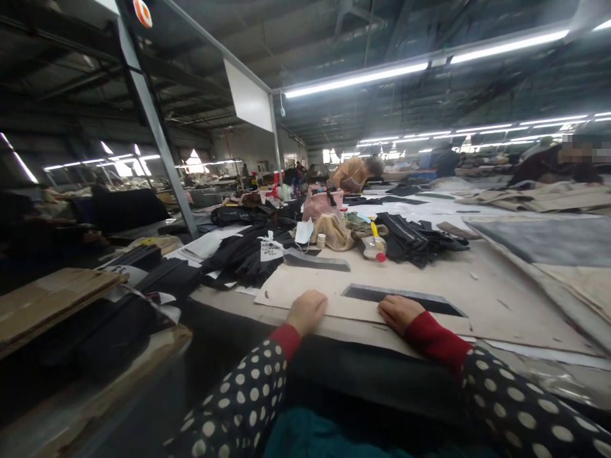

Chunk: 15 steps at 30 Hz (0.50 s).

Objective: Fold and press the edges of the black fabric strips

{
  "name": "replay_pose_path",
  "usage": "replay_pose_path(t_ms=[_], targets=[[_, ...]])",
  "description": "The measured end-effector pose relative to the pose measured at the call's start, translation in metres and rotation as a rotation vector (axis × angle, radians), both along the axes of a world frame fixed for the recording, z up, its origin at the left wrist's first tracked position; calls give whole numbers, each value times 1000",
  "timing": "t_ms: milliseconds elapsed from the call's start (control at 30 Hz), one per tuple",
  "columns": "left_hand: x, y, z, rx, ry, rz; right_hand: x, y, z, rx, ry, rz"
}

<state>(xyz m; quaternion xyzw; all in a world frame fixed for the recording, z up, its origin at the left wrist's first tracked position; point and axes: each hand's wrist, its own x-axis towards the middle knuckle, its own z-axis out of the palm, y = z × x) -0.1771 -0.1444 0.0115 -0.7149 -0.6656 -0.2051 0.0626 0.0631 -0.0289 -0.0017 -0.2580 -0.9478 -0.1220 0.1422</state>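
Note:
My left hand (308, 311) rests on the near part of a cream board (296, 285), fingers together and laid down on it, pointing inward. Farther right on the same board lies my right hand (400, 313), its fingers low against the surface, at the near edge of a dark strip with a grey border (410, 298). Whether those fingers touch the strip, I cannot tell. Neither hand visibly holds anything. Beyond the board's far edge is another grey strip (317, 261).
Bundles of black strips (252, 254) and more black pieces (415, 238) lie across the table. Between them stand a small white jar (321, 241), a clear container with a yellow-handled brush (375, 245) and a pink bag (322, 203). A metal post (157, 127) rises at left. Co-workers bend over tables farther back.

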Motion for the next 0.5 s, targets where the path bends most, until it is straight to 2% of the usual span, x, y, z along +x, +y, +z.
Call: replay_pose_path(t_ms=[133,233,300,367,433,500], targets=[[-7,6,24,-258,60,-84,15,-3,16,-181,-64,96],[-13,21,50,-350,79,-177,26,3,42,-249,-80,151],[-10,39,66,-347,107,-231,31,12,65,-215,-71,129],[-2,60,77,-273,125,-270,35,25,90,-150,-57,91],[10,83,81,-192,103,-314,35,42,115,-84,-53,59],[23,105,76,-136,43,-379,32,63,141,-21,-41,32]])
